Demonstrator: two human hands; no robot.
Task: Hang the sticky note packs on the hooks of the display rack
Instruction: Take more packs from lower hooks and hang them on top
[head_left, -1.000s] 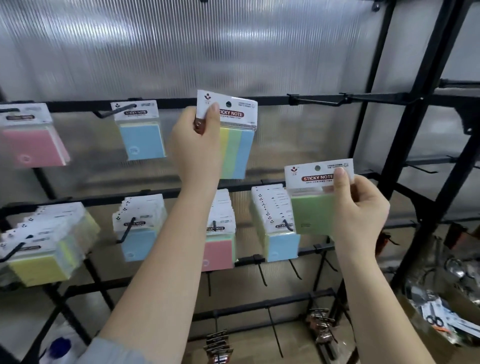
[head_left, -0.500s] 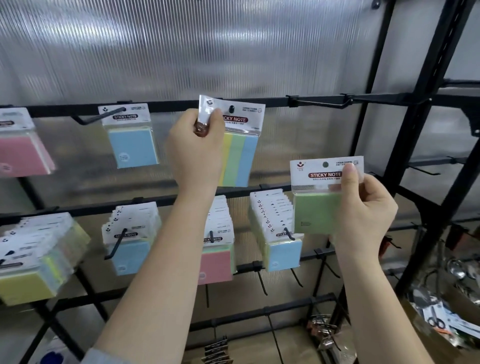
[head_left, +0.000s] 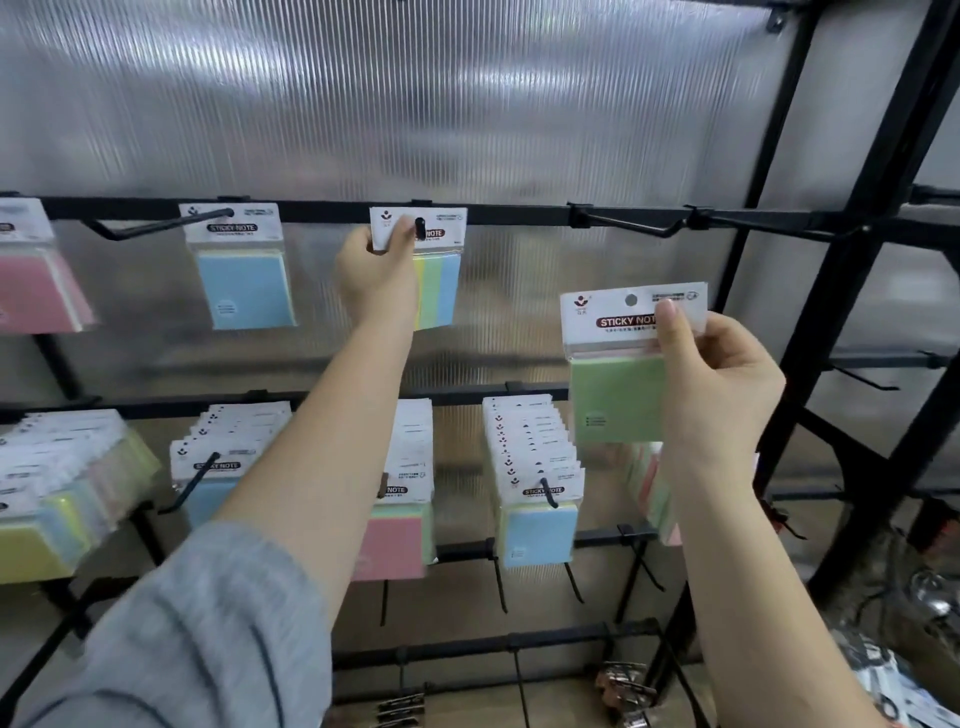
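Left hand (head_left: 375, 275) pinches a striped yellow-green-blue pack (head_left: 435, 265), seemingly on its hook (head_left: 420, 227); right hand (head_left: 719, 384) pinches one green pack (head_left: 615, 384).

Left hand (head_left: 375, 275) pinches header of striped pack (head_left: 435, 270) at 12 o'clock, hook tip (head_left: 420, 227) poking through its hole on top rail (head_left: 322, 212). Right hand (head_left: 719, 387) at 3 o'clock grips green pack (head_left: 615, 384), clear of rack. Blue pack (head_left: 244, 275) hangs at 10 o'clock. Empty hook (head_left: 631, 224) at 1 o'clock. Full pack rows on lower rail, 6–9 o'clock.
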